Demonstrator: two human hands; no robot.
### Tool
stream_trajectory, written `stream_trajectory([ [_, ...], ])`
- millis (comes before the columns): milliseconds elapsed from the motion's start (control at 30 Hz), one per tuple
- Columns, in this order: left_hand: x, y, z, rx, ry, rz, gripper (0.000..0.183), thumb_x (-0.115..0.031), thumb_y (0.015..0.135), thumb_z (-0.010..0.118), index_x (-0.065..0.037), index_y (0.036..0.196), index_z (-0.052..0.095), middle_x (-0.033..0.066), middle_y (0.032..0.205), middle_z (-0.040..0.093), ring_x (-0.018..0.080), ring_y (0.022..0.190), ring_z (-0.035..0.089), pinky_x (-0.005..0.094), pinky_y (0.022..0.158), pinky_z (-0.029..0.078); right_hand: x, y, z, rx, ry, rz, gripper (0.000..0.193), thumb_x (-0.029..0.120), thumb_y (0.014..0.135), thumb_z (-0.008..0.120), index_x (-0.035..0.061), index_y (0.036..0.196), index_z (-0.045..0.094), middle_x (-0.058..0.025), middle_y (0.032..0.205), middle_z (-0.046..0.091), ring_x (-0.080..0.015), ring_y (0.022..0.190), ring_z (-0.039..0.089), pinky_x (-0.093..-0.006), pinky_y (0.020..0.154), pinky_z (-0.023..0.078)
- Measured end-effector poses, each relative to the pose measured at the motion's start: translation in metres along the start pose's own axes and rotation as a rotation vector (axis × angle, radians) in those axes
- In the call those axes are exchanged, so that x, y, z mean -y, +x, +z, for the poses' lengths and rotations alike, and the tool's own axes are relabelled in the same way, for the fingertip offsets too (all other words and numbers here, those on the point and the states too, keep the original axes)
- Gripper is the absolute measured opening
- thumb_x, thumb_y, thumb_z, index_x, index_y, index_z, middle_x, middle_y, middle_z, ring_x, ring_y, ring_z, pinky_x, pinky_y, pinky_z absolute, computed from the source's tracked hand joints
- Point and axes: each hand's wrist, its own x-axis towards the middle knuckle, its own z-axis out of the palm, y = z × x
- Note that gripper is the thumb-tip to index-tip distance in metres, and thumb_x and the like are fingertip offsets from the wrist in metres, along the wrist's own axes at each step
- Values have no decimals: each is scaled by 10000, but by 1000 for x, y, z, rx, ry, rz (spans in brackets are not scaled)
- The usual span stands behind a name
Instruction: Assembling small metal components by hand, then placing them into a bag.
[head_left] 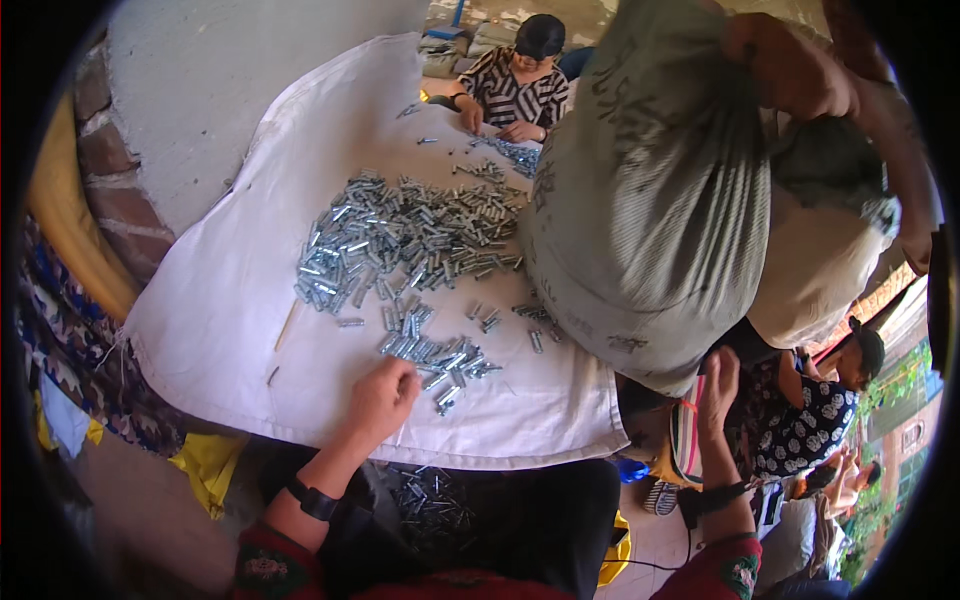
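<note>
We see left hand [385, 400] curled beside metal sleeve anchors [430, 225] on cloth-covered table [220, 330] — pinch unclear; right hand [718, 390] spread near base of sack [650, 210], perhaps to steady it — co-worker's hand [795, 70] grips top.

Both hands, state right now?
Left hand: fingers curled beside the metal expansion anchors; can't tell if it grips one.
Right hand: open, holding nothing visible, by the bulging sack; contact unclear.
</note>
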Motion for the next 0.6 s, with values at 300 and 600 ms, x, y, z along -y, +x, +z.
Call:
stream_trajectory([
  [300, 50, 6, -2, -777, -817, -462, 168, -178, 924, 519, -17, 875, 527, 13, 691, 509, 82, 632, 456, 228, 619, 398, 3, -25, 2, 155, -339, -257, 839, 524, 755, 648, -42, 1303, 360, -173, 1245, 422, -275, 1184, 404, -396, 1009, 311],
  [600, 45, 3, -6, -723, -799, -444, 187, -201, 927, 519, -19, 885, 519, 20, 720, 504, 85, 650, 457, 223, 620, 393, 118, -38, 19, 56, -312, -627, 1103, 659, 643, 659, -18, 1388, 207, -282, 1398, 247, -424, 1280, 277, -496, 1044, 236],
])
